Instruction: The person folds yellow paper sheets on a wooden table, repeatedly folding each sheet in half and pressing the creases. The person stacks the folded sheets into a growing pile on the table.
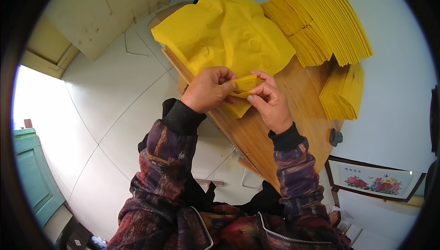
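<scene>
Between my hands is a folded yellow piece of thin sheet material, held just above the near left edge of the wooden table. My left hand pinches its left side with thumb and fingers. On the other side, my right hand grips the right side, its thumb below and fingers behind the fold. A lower flap of the piece hangs beneath my fingers. Beyond both hands spreads a large creased yellow sheet, lying over the table's far left end. Whether the folded piece joins that sheet cannot be made out.
Tall stacks of folded yellow pieces stand along the wall at the far right, with a lower pile nearer. A small dark grey object sits at the table's right edge. A framed flower picture is at right.
</scene>
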Demonstrator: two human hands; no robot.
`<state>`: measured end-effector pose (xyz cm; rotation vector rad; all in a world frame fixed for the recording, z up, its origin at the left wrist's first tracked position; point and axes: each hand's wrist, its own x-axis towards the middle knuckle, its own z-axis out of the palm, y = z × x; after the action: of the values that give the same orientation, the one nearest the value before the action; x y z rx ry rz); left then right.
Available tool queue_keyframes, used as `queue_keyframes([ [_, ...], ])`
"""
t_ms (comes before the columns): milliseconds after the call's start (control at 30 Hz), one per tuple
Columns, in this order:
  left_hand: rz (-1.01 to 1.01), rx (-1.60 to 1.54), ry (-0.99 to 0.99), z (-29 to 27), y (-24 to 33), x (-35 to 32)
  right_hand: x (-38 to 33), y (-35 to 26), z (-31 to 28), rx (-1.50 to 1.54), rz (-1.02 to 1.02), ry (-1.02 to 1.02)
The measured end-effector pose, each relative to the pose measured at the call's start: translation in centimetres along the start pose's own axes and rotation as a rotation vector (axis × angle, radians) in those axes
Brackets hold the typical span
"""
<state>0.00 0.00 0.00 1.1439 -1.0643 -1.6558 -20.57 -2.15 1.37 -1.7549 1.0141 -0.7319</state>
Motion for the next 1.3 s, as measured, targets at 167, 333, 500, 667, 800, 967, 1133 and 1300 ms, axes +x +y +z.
queue_keyframes([
  [167,0.008,0.001,-0.021,0.0,-0.3,0.2,0.5,-0.1,-0.3,0.032,0.03,-0.017],
  [333,0.019,0.007,-0.02,-0.1,-0.2,0.0,0.7,-0.2,-0.2,-0.022,0.025,-0.024],
  [500,0.013,0.005,-0.022,-0.1,-0.2,0.0,0.8,-0.4,-0.2,-0.002,0.057,-0.021],
  [667,0.006,-0.009,-0.043,-0.3,-0.1,0.0,0.7,-0.3,-0.2,0.001,0.061,-0.008],
  [800,0.018,-0.003,-0.085,-0.8,0.0,-0.1,0.7,0.0,-0.1,-0.009,0.04,0.013],
  [967,0.046,-0.054,-0.131,-0.9,0.0,-0.1,0.6,0.2,0.0,-0.021,0.016,0.031],
  [1133,0.059,-0.046,-0.131,-0.8,-0.1,0.0,0.5,0.2,-0.1,0.016,0.066,0.01],
  [1300,0.059,-0.038,-0.107,-0.6,-0.3,0.1,0.4,0.2,-0.1,0.018,0.098,-0.003],
])
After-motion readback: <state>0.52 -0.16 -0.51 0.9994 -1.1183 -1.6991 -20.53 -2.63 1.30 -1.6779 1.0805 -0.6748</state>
